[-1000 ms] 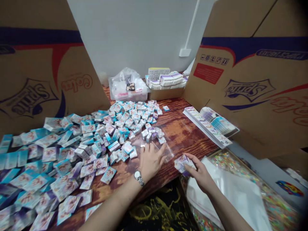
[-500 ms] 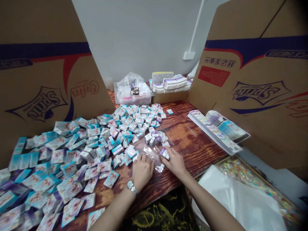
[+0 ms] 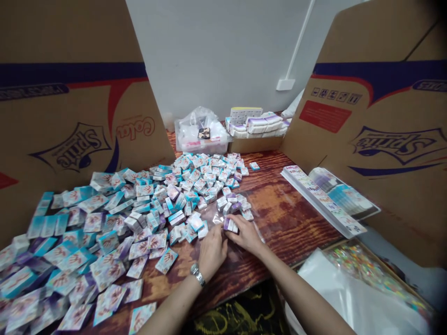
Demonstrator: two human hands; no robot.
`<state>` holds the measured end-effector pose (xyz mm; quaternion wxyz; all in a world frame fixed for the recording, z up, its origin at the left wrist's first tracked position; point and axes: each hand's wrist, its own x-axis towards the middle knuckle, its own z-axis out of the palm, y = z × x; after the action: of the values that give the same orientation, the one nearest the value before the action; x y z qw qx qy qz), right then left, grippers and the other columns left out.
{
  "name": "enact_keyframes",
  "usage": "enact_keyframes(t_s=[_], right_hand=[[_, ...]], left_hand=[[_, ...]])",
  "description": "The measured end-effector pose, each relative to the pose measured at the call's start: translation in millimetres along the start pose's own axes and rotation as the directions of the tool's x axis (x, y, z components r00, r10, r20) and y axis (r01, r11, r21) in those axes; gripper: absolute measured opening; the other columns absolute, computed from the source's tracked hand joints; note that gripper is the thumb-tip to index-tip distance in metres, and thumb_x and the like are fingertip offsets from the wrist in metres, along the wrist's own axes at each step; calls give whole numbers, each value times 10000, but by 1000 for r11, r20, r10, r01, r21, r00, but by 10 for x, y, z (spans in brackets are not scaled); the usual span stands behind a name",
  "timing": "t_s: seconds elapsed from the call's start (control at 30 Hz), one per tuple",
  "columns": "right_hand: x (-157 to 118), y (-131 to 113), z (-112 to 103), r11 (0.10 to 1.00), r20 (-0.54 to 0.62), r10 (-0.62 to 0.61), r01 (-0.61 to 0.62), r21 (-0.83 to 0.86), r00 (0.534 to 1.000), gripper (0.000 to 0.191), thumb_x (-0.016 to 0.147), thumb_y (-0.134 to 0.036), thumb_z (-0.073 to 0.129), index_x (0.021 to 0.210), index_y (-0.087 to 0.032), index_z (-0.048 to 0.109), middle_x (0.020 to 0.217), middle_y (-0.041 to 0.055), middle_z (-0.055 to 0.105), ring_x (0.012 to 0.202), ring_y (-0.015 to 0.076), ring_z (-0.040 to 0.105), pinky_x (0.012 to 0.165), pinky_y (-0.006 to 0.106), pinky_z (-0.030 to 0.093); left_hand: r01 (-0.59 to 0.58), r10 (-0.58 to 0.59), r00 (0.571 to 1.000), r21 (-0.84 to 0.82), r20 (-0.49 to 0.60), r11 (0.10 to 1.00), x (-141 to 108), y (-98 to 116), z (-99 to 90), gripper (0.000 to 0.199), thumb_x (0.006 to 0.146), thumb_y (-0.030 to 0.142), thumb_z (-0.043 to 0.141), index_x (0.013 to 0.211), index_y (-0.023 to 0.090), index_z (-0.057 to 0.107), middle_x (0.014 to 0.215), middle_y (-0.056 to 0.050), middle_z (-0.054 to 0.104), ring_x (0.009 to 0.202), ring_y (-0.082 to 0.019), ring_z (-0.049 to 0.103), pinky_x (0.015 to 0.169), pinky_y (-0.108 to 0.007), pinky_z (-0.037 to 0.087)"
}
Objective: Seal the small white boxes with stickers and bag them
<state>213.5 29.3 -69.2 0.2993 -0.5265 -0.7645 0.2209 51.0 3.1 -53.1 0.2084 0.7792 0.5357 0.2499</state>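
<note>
A small stack of boxes [image 3: 230, 225] sits at the middle of the surface, white with purple ends, its long axis running roughly left to right. Right hand [image 3: 247, 235] is at the stack's right end, fingers curled partly closed and pressed on it, so it seems to have hold of it. Left hand [image 3: 213, 253] is just left of the stack and nearer the viewer, fingers angled up toward it and almost meeting the right hand. Can't tell if it grips the stack or the plastic below, or how far open it is. Right hand is the closer of the two.

A clear plastic bag [image 3: 253, 228] lies under and around both hands, with the stack over it. A few more boxes [image 3: 233, 202] lie on the bag's far edge. Just left and far of that spreads a big loose pile of blue-and-white boxes [image 3: 115, 232].

Watch [image 3: 197, 274] on left wrist. To the right on the surface [image 3: 282, 218], printed sheets [image 3: 324, 200] lie in a slanted stack. Far end has a plastic tub [image 3: 200, 135] and a carton of packs [image 3: 256, 132]. Cardboard panels stand left [image 3: 70, 111] and right [image 3: 387, 111]. Near right, a plastic sheet [image 3: 349, 298] lies over a colorful tray [image 3: 363, 265].
</note>
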Motion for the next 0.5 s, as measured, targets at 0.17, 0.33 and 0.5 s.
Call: enact_keyframes(t_s=[0.17, 0.33, 0.5], right_hand=[[67, -105, 84, 997, -84, 76, -74, 21, 994, 454, 778, -249, 599, 1222, -211, 509, 1064, 74, 523, 986, 221, 558, 849, 339, 471], [163, -214, 219, 994, -175, 109, -108, 11, 979, 462, 755, -243, 632, 1208, -214, 547, 974, 51, 459, 913, 198, 547, 835, 318, 474], [302, -259, 329, 976, -167, 158, -180, -126, 973, 483, 754, -261, 651, 1226, -235, 547, 981, 42, 451, 877, 176, 552, 798, 278, 472]], left_hand=[[48, -51, 996, -43, -70, 998, -51, -47, 2, 344, 831, 86, 383, 1166, 163, 390, 861, -71, 632, 756, -203, 646, 676, -316, 500], [66, -106, 975, -201, -193, 977, -112, -59, -3, 328, 848, 152, 415, 1175, 174, 410, 920, -76, 639, 820, -197, 650, 721, -319, 510], [59, -122, 968, -275, -219, 960, -151, -96, 12, 330, 859, 177, 421, 1189, 170, 407, 947, -86, 643, 845, -198, 650, 727, -321, 514]])
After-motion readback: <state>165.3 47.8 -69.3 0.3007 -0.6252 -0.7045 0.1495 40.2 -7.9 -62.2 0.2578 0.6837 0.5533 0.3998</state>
